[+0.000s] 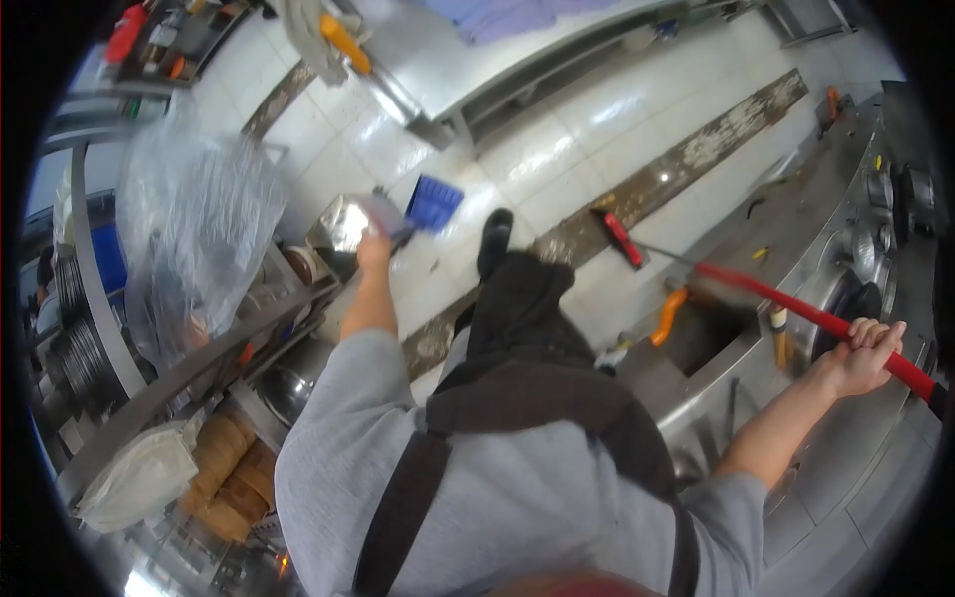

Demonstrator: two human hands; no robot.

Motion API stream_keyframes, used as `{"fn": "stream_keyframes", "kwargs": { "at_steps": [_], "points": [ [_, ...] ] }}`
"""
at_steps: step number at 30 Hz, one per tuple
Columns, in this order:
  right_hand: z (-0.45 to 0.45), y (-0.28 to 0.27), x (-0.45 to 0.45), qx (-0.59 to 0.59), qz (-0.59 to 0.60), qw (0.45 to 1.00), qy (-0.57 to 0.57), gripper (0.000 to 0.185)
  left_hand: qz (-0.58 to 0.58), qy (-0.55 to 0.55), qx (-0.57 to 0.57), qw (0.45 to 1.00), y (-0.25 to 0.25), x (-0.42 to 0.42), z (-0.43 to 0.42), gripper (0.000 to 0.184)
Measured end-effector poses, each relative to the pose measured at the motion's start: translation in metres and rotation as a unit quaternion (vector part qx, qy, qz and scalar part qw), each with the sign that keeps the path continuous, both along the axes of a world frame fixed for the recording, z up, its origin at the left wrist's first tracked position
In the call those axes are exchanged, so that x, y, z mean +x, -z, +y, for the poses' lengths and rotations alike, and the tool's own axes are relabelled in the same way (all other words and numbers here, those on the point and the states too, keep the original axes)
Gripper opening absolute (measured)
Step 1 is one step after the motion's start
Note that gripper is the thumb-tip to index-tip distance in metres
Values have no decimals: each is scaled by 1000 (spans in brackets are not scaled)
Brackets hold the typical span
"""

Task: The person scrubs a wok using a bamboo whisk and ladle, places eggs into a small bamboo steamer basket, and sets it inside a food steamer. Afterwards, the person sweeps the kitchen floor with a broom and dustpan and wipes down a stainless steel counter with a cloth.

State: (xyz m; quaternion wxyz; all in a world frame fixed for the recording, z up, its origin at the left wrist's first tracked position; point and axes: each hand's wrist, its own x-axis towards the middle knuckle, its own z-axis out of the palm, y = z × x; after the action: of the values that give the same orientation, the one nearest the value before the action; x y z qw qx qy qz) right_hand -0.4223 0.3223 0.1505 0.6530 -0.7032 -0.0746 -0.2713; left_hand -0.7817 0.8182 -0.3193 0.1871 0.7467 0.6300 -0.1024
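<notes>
My right hand (863, 360) is wrapped round the red pole (771, 291) of a broom or squeegee at the right. Its red head (623, 239) rests low over the tiled floor, ahead and to the right of my black shoe (495, 235). My left hand (374, 249) is stretched out at the left, against a shiny metallic object (343, 227). Blur hides its fingers, so whether they grip it is unclear. Just right of that object, a blue dustpan-like piece (434, 203) lies at floor level.
A steel counter with a sink (701, 343) runs along the right, with an orange tap-like part (668, 316). At the left stands a metal rack (179, 383) with a clear plastic bag (194, 224). A steel table (418, 60) is ahead. A grimy drain strip (686, 164) crosses the floor.
</notes>
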Motion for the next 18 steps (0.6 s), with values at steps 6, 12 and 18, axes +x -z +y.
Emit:
{"fn": "stream_keyframes", "kwargs": {
  "at_steps": [6, 12, 18],
  "points": [
    [4, -3, 67, 24, 22, 999, 13, 40, -24, 241, -117, 963, -8, 59, -56, 32],
    [16, 3, 148, 21, 40, 999, 30, 38, -391, 251, -148, 873, -190, 302, -61, 23],
    [33, 15, 236, 9, 78, 995, 64, 38, -371, 297, 169, 864, -230, 531, 72, 20]
  ]
}}
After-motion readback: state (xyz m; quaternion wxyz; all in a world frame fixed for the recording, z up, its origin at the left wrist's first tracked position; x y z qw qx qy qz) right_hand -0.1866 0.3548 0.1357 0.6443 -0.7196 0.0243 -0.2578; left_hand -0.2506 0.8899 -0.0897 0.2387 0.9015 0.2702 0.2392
